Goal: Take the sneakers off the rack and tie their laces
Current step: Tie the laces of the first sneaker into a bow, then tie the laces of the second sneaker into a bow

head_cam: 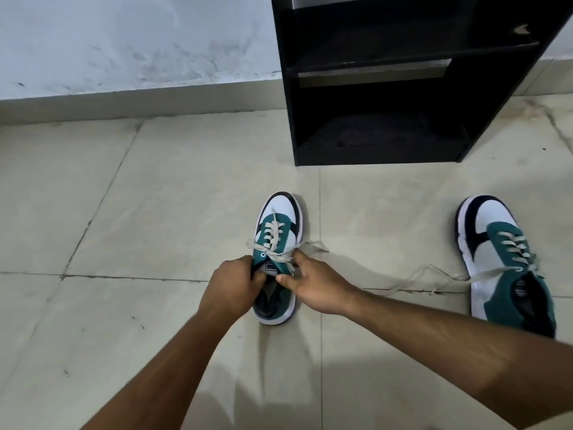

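While both sneakers sit on the tiled floor (155,197) in front of the black rack (387,88), the hands work on the nearer sneaker (277,231), which points toward the rack. The left hand (231,283) is curled closed on the collar and tongue at the shoe's left side. The right hand (313,283) pinches its lace (273,252) beside the tongue, thumb and fingers together. Well off to the right lies the second sneaker (508,262), its untied lace (434,274) trailing loose across the tiles toward the right forearm.
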